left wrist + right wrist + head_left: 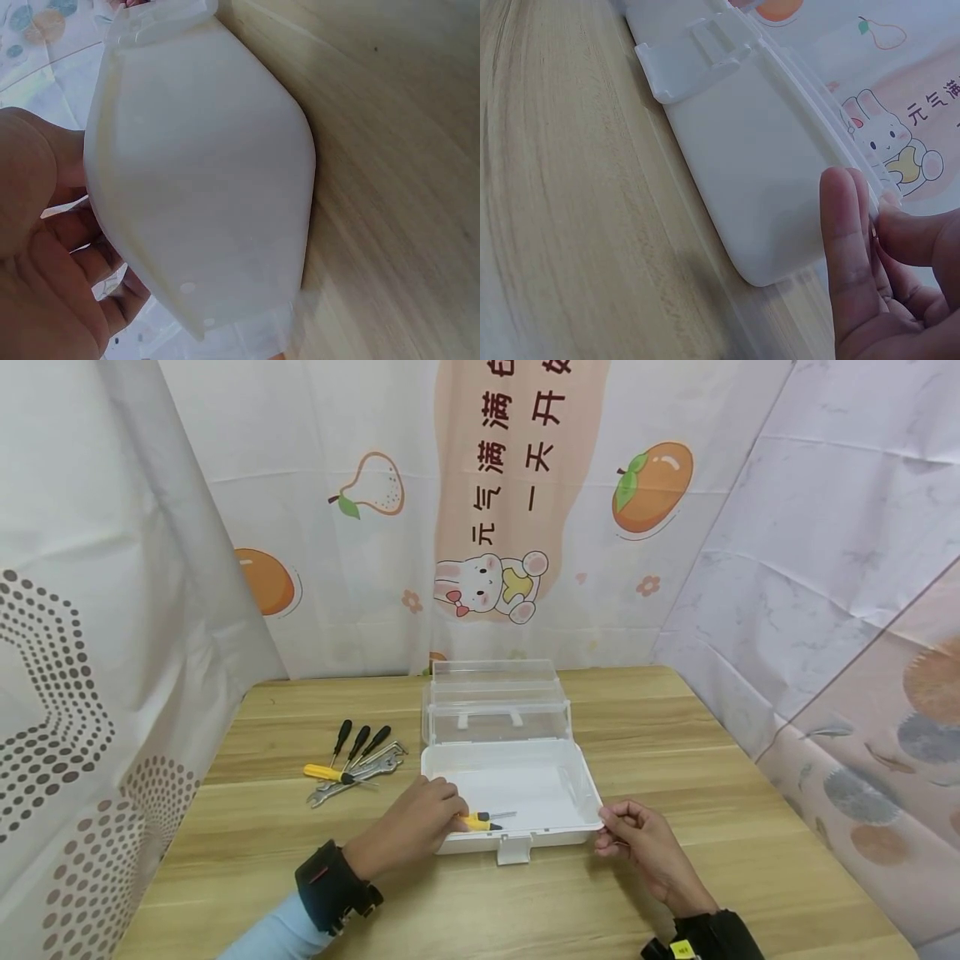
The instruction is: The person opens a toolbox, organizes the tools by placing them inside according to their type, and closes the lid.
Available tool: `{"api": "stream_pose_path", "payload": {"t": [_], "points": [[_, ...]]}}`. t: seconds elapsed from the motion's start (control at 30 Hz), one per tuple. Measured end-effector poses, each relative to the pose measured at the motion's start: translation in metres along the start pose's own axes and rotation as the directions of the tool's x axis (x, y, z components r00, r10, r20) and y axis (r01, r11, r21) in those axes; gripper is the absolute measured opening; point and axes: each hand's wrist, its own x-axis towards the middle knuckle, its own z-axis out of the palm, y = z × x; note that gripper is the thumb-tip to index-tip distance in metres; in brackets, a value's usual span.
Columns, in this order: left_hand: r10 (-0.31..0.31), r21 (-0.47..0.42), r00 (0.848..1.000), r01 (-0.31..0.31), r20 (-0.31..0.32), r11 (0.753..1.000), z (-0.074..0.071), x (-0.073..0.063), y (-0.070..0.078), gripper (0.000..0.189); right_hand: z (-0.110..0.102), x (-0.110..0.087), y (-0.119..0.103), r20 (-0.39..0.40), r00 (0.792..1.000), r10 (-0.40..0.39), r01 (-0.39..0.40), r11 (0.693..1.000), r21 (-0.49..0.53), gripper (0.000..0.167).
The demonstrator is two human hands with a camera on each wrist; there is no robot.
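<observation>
A white plastic toolbox (517, 781) stands on the table with its clear lid (498, 706) tipped back and its front latch (513, 849) hanging down. My left hand (429, 818) reaches over the front left corner, its fingers curled at the handle ends of two yellow-handled screwdrivers (474, 822) inside. In the left wrist view the box's side wall (202, 172) hides the fingertips. At the front right corner my right hand (645, 852) pinches the rim, the thumb (911, 236) on it and the fingers against the outside.
Left of the box lies a loose group of tools: black-handled screwdrivers (361, 740), a yellow-handled screwdriver (324, 772), wrenches (378, 766) and hex keys (396, 747). The wooden table (712, 752) is backed by a printed curtain (315, 552).
</observation>
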Motion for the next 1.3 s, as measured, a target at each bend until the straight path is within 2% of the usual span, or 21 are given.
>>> {"api": "stream_pose_path", "payload": {"t": [0.23, 0.3, 0.37, 0.47, 0.53, 0.57, 0.67, 0.77, 0.87, 0.9, 1.07, 1.2, 1.3], "points": [[-0.011, -0.056, 1.000, 0.013, 0.022, 0.998, -0.002, 0.002, -0.002, 0.009, 0.000, 0.000, 0.000, -0.003, 1.000, -0.007, 0.007, 1.000, 0.004, 0.018], [0.018, -0.064, 1.000, -0.020, -0.023, 0.998, -0.004, 0.002, -0.006, 0.006, 0.001, 0.000, 0.000, -0.006, 1.000, -0.010, 0.010, 1.000, 0.008, 0.018], [0.040, -0.062, 0.994, -0.046, -0.098, 0.997, -0.006, -0.002, -0.012, 0.003, 0.001, 0.000, 0.000, 0.000, 1.000, -0.008, 0.008, 1.000, 0.004, 0.017], [0.047, -0.042, 0.979, -0.056, -0.201, 0.998, -0.017, -0.011, -0.033, 0.004, 0.002, 0.000, 0.000, 0.005, 1.000, -0.011, 0.011, 1.000, 0.000, 0.017], [0.004, -0.030, 0.975, -0.011, -0.224, 0.999, -0.027, -0.021, -0.053, 0.008, 0.002, 0.001, 0.000, 0.010, 1.000, -0.015, 0.015, 1.000, -0.003, 0.016], [-0.035, -0.031, 0.976, 0.029, -0.215, 0.999, -0.034, -0.029, -0.063, 0.012, 0.002, 0.002, 0.000, 0.009, 1.000, -0.018, 0.018, 1.000, -0.001, 0.016], [-0.165, -0.019, 0.976, 0.164, -0.144, 0.986, -0.051, -0.058, -0.096, 0.022, 0.002, 0.002, -0.001, 0.001, 1.000, -0.026, 0.026, 1.000, 0.004, 0.017], [-0.296, -0.017, 0.954, 0.296, -0.051, 0.955, -0.061, -0.092, -0.123, 0.035, 0.001, 0.001, -0.002, -0.002, 1.000, -0.025, 0.025, 1.000, -0.003, 0.017], [-0.355, -0.009, 0.935, 0.355, -0.005, 0.935, -0.063, -0.116, -0.144, 0.038, 0.000, 0.000, -0.003, -0.009, 1.000, -0.026, 0.026, 1.000, -0.014, 0.016], [-0.360, -0.008, 0.933, 0.360, 0.000, 0.933, -0.061, -0.121, -0.150, 0.036, -0.001, 0.000, -0.004, -0.008, 1.000, -0.027, 0.027, 0.999, -0.018, 0.017], [-0.404, -0.007, 0.915, 0.404, 0.008, 0.915, -0.050, -0.137, -0.166, 0.026, -0.001, -0.001, -0.005, 0.009, 1.000, -0.018, 0.018, 1.000, -0.017, 0.018], [-0.465, -0.020, 0.885, 0.465, -0.003, 0.885, -0.042, -0.138, -0.168, 0.025, -0.001, -0.001, -0.004, 0.018, 1.000, -0.004, 0.005, 1.000, -0.004, 0.019], [-0.491, -0.033, 0.871, 0.491, -0.009, 0.871, -0.041, -0.135, -0.167, 0.031, -0.001, -0.001, -0.004, 0.019, 1.000, -0.003, 0.003, 1.000, 0.004, 0.019]]}}
